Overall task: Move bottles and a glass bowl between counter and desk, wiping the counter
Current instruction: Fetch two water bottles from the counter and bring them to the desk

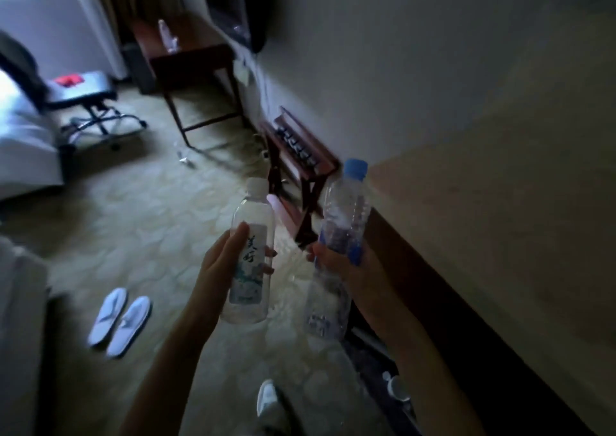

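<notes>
My left hand [222, 262] grips a clear water bottle with a white cap and pale label [251, 255], held upright over the carpet. My right hand [346, 269] holds a clear bottle with a blue cap [346, 212]; a second clear bottle with a blue label [325, 309] hangs below that hand, and how it is held is hidden. The beige counter [483, 222] runs along the right wall, just right of my right hand. The dark wooden desk [186, 49] stands far back by the window, with a clear object [167, 37] on it.
A wooden luggage rack [300, 159] stands between counter and desk. An office chair [83, 99] with something red on its seat sits left of the desk. White slippers [120, 320] lie on the carpet. A bed edge [23, 142] is at left.
</notes>
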A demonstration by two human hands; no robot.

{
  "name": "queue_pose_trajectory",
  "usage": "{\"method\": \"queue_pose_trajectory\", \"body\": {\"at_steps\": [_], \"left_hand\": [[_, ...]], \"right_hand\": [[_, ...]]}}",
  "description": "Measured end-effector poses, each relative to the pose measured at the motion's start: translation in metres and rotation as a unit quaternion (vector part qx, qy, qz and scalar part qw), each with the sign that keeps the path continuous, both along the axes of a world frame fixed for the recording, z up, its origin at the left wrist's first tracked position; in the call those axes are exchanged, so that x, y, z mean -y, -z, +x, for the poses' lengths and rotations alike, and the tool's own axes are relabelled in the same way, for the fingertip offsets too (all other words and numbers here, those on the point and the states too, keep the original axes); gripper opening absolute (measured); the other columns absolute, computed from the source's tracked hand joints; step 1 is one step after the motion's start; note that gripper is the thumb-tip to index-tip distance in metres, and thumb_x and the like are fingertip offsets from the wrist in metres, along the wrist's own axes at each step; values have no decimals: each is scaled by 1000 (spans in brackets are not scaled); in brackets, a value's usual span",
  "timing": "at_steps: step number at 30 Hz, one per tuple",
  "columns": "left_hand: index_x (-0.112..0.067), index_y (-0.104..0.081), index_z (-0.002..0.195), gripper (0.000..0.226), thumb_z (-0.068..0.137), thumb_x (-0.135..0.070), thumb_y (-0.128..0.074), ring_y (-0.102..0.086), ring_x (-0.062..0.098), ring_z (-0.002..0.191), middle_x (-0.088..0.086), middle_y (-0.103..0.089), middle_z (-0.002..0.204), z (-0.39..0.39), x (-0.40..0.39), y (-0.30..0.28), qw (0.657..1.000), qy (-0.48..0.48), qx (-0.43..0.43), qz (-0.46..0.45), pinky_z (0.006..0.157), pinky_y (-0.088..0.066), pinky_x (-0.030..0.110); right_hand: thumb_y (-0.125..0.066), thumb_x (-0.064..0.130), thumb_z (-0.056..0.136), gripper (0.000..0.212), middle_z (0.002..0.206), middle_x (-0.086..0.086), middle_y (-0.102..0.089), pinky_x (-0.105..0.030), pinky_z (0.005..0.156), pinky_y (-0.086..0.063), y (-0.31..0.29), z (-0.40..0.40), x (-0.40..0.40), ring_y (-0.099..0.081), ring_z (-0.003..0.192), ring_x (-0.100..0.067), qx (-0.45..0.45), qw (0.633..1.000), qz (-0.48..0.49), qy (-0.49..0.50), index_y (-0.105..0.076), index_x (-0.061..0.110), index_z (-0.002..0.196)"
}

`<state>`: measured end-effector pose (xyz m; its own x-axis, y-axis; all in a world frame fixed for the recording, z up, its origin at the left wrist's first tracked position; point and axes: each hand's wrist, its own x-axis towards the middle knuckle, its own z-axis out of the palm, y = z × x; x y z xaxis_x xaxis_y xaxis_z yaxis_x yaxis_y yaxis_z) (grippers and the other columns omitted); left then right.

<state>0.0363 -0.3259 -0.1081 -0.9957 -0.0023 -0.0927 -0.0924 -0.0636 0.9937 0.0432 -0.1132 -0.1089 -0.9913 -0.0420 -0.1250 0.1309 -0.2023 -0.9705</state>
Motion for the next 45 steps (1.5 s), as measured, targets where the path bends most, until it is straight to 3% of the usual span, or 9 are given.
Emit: {"method": "queue_pose_trajectory", "body": {"at_steps": [9,14,18,20,26,33,37,42,45], "left_hand": [[-4,-56,125,103,53,-76,-70,-73,28,76,16,-75,96,-88,134,74,988,-61,126,58,60,-56,33],[0,-58,120,68,83,-57,-59,-73,23,76,19,-74,100,-141,219,59,988,-106,108,39,61,-57,26],[0,-62,111,91,55,-71,-69,-71,20,63,13,-75,81,-188,284,40,981,-154,109,53,56,-57,27],[-12,-71,106,68,67,-66,-59,-71,26,72,17,-75,90,-206,313,54,974,-185,123,53,67,-54,37],[-25,-76,89,47,85,-60,-46,-69,34,78,20,-74,90,-288,379,99,952,-253,166,38,76,-51,51],[-12,-67,108,71,72,-73,-57,-70,28,78,21,-73,96,-460,476,82,939,-304,152,45,63,-57,35],[-2,-58,112,92,60,-78,-61,-70,31,79,22,-72,96,-544,532,65,937,-327,124,0,71,-58,45],[-2,-61,110,98,53,-82,-66,-72,29,75,19,-74,91,-628,604,94,919,-365,143,29,69,-58,42],[-6,-64,108,89,57,-78,-65,-71,32,80,21,-73,95,-699,662,111,919,-358,155,49,71,-58,44]], "right_hand": [[-72,1,82,42,103,-13,-65,-23,77,-56,71,-95,126,-65,96,-24,94,994,34,-50,-56,3,121],[-77,8,78,29,91,-10,-65,-25,73,-55,56,-192,222,-67,85,-21,46,991,69,-106,-62,7,102],[-82,13,74,40,92,-5,-69,-23,72,-56,55,-259,288,-70,85,-15,32,981,112,-156,-61,5,107],[-86,24,69,55,96,-9,-68,-22,70,-56,66,-293,312,-70,86,-17,45,974,126,-182,-60,2,112],[-71,7,81,17,78,0,-72,-21,65,-55,112,-401,383,-71,73,-13,97,969,98,-206,-64,17,93],[-67,16,88,24,102,-15,-69,-21,69,-57,103,-579,497,-71,82,-16,106,951,78,-281,-58,13,110],[-65,15,89,39,111,-23,-65,-22,70,-58,89,-681,565,-68,89,-24,103,939,73,-319,-51,3,123],[-75,41,71,63,107,-19,-68,-23,70,-58,107,-774,644,-71,92,-27,142,935,71,-318,-54,9,121],[-75,39,74,53,108,-17,-70,-23,71,-58,124,-841,704,-72,92,-22,155,933,86,-314,-55,14,117]]}}
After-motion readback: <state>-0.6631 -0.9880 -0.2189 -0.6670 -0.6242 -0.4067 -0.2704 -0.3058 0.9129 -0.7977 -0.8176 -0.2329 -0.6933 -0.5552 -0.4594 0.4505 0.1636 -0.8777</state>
